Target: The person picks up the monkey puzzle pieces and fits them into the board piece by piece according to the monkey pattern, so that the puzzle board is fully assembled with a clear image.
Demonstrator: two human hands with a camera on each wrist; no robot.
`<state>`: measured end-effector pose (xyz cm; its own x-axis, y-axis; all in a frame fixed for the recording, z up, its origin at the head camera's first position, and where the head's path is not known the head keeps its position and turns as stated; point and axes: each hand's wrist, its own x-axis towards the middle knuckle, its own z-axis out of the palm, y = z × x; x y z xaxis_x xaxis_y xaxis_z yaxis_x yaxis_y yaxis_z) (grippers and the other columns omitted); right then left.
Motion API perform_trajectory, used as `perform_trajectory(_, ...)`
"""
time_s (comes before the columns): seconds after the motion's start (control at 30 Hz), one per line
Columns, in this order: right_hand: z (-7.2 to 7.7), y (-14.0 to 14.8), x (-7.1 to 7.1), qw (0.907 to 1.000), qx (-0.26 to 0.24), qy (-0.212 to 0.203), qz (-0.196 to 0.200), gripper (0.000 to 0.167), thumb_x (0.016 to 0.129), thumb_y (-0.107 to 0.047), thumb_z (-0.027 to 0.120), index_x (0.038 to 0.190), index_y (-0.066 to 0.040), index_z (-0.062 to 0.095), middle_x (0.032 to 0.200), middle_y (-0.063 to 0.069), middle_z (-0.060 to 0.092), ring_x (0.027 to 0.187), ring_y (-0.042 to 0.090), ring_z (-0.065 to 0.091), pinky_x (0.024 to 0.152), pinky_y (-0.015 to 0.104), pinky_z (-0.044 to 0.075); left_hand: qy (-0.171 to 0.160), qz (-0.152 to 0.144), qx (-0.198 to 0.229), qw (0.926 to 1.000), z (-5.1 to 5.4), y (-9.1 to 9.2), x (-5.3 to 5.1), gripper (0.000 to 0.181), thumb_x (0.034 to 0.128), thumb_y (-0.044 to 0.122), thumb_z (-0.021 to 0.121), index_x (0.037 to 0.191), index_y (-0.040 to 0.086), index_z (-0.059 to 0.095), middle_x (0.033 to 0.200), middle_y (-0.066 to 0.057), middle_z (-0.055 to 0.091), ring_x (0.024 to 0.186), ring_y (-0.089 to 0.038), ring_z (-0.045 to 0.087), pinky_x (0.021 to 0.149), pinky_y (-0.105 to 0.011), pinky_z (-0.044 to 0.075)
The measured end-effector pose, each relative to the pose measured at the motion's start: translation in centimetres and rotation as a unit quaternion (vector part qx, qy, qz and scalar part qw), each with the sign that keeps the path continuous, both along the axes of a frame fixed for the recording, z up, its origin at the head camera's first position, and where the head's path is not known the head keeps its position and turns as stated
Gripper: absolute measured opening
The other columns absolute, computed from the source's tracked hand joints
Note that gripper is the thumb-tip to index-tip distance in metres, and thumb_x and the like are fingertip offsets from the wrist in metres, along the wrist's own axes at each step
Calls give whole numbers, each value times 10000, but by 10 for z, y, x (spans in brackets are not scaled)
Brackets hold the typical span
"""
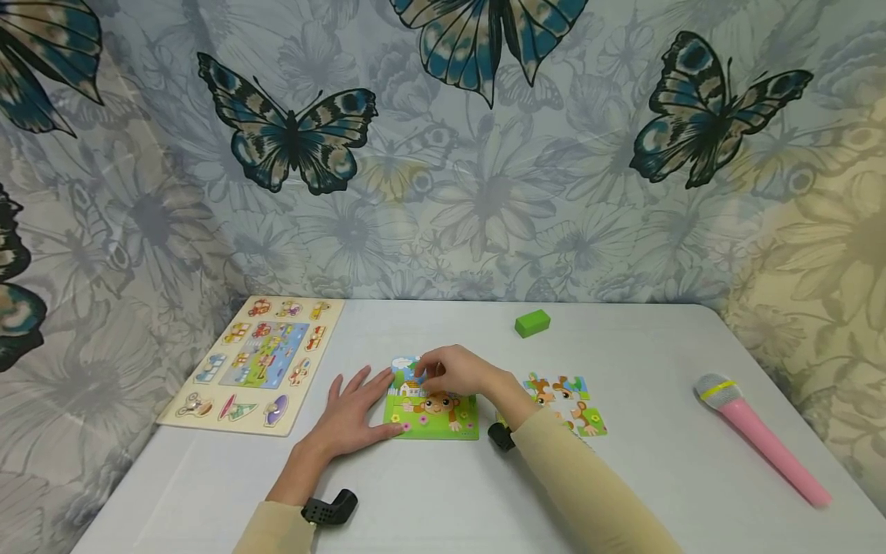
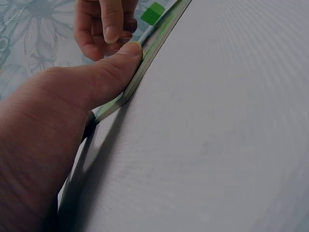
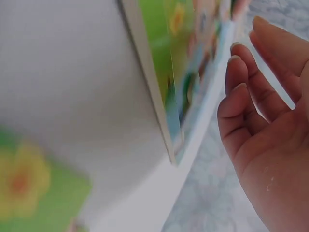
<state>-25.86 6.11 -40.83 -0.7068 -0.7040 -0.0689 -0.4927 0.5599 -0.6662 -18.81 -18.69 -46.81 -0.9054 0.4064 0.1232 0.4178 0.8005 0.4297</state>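
Observation:
A small jigsaw board (image 1: 431,427) with a monkey and a house on green grass lies mid-table. My left hand (image 1: 354,415) rests at its left side with fingers spread, the thumb (image 2: 123,63) pressing on the board's lower left edge. Above the board's upper part is my right hand (image 1: 457,373), fingers bent downward. Nothing shows between those fingers (image 3: 236,72) in the right wrist view, where they stand off the board. Loose puzzle pieces (image 1: 588,419) with monkey parts and flowers lie right of the board, partly hidden by the right forearm.
A larger wooden picture board (image 1: 270,423) with vehicle and toy shapes lies at the left. A green block (image 1: 532,324) sits near the back edge. Toward the right edge lies a pink toy microphone (image 1: 771,450). Behind the white table (image 1: 651,346) hangs a butterfly-patterned cloth (image 1: 484,192).

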Motion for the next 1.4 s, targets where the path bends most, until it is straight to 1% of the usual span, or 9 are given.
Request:
perform_trajectory(0.1,4,13,-1,9997,-147,-64,-167,172,958,-133,700,1120,-79,724,877,-32,625,784,152,563,732,294,489,-3,-4,-10,10000,0,1,-1,923,845,676,656,1554,131,428,1588,-1,396,1503,-351,208,1134,-685,15)
perform_trajectory(0.2,5,27,-1,9991,-274,-8,-312,194,943,-139,718,1128,-81,717,897,-34,629,776,153,572,716,295,495,-18,-8,-3,10000,0,1,-1,926,843,674,659,1554,127,427,1590,-4,393,1503,-353,205,1135,-685,13)
perform_trajectory(0.47,7,60,-2,9975,-507,82,-495,252,936,-163,733,1160,-55,691,920,-24,629,808,178,592,692,322,482,20,47,-18,10000,-1,1,-1,936,829,680,665,1547,124,438,1583,-7,404,1499,-355,213,1133,-686,22)
perform_trajectory(0.6,7,73,-1,9967,-467,29,-656,261,941,-160,728,1182,-66,690,952,-20,627,840,194,599,709,351,490,36,19,-8,10000,-2,1,-1,936,830,675,667,1551,126,431,1588,-4,397,1502,-349,208,1135,-682,18)
perform_trajectory(0.77,0,91,-2,9946,-418,-73,-946,262,947,-148,726,1196,-77,687,978,-17,617,861,196,586,727,357,481,8,15,-22,10000,-3,0,-1,938,833,674,666,1557,129,422,1591,2,391,1506,-340,201,1139,-675,8)
perform_trajectory(0.93,-5,108,1,9933,-353,-104,-1099,272,949,-141,723,1203,-56,678,992,3,616,863,201,580,718,350,479,7,26,24,10000,-3,0,-1,937,830,671,672,1553,127,428,1587,1,398,1504,-341,207,1140,-671,7)
perform_trajectory(1.13,-6,127,3,9929,-237,-64,-1167,280,945,-151,730,1203,-55,675,992,0,614,863,201,591,716,355,497,-35,65,45,10000,-3,0,-1,948,820,673,681,1560,142,418,1594,12,385,1506,-328,207,1145,-654,3)
perform_trajectory(1.23,-6,138,5,9925,-202,-62,-1201,285,939,-155,737,1198,-55,674,991,3,608,863,207,587,713,357,494,24,60,67,10000,-4,0,-1,945,820,672,684,1554,135,429,1588,6,396,1502,-332,216,1141,-661,11)
perform_trajectory(1.4,-5,155,7,9916,-153,-62,-1280,299,925,-151,749,1192,-41,669,990,26,605,838,215,577,664,355,487,40,65,38,10000,-5,-1,-2,945,822,676,678,1557,139,425,1591,13,390,1505,-323,211,1144,-658,11)
